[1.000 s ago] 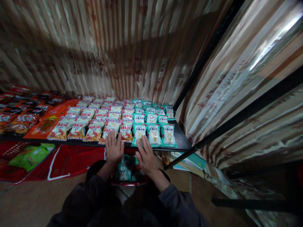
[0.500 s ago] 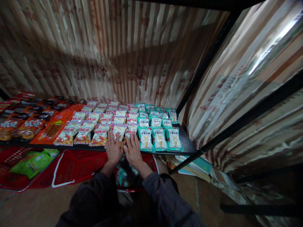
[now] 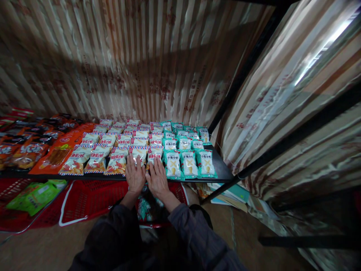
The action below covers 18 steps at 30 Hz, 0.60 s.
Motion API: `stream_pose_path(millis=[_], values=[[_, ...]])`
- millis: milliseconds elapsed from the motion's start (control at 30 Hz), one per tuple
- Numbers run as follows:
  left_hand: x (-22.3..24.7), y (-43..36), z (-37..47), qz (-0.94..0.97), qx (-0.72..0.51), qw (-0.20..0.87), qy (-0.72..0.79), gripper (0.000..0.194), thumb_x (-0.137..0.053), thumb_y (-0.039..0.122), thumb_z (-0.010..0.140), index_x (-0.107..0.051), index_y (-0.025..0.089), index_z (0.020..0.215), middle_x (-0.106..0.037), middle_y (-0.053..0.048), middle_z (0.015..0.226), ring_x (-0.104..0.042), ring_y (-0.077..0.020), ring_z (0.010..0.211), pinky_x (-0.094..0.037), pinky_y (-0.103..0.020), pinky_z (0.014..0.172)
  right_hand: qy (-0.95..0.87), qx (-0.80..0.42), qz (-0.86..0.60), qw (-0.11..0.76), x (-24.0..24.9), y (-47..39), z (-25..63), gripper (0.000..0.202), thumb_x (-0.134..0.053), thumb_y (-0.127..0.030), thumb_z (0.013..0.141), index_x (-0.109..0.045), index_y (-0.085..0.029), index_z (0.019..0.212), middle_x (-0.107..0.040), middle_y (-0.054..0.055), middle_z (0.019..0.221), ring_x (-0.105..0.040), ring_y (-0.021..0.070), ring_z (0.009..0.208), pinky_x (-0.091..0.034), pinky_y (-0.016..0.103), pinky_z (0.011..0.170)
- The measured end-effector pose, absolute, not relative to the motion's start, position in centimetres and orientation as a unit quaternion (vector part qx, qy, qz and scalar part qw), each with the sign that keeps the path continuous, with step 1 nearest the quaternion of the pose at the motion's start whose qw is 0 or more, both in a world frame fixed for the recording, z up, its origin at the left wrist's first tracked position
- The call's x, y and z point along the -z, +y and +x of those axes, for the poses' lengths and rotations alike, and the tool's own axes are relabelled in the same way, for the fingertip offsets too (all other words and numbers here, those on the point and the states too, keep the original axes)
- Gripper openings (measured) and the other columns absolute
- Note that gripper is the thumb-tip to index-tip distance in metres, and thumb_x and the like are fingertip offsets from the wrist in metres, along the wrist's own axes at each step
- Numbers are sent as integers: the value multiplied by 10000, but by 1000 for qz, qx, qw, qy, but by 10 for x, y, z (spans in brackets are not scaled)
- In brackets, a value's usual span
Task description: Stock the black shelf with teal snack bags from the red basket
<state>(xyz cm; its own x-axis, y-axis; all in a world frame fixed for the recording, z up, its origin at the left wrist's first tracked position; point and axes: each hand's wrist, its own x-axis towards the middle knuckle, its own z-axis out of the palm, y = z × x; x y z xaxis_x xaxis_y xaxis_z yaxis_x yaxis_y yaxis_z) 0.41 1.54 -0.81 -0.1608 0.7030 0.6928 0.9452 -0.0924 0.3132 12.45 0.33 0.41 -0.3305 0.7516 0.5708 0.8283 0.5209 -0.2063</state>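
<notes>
White bags [image 3: 116, 160] in rows on shelf [image 3: 222, 168] beside green bags [image 3: 189, 163], printed-side up, presumably for legibility; left hand [image 3: 135, 178] and right hand [image 3: 158, 181] outstretched flat against two front-row white bags, clasping nothing, seemingly for pressing rather than lifting.

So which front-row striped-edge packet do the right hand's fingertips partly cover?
The rightmost striped-edge packet, the only one in its row beside the teal packets.

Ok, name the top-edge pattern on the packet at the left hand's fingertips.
The packet has red, white and blue stripes there, best seen in the head view.
</notes>
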Motion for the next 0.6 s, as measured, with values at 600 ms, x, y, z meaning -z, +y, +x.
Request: stream_pose_path(millis=[600], values=[[7, 14, 3, -636, 419, 144, -632, 529, -427, 262, 888, -364, 115, 1392, -137, -183, 1534, -87, -316, 1420, -186, -562, 1107, -829, 92, -457, 308, -10, -9, 145, 498, -406, -277, 919, -386, -86, 1378, -283, 161, 1500, -91, 264, 1428, -244, 485, 1113]])
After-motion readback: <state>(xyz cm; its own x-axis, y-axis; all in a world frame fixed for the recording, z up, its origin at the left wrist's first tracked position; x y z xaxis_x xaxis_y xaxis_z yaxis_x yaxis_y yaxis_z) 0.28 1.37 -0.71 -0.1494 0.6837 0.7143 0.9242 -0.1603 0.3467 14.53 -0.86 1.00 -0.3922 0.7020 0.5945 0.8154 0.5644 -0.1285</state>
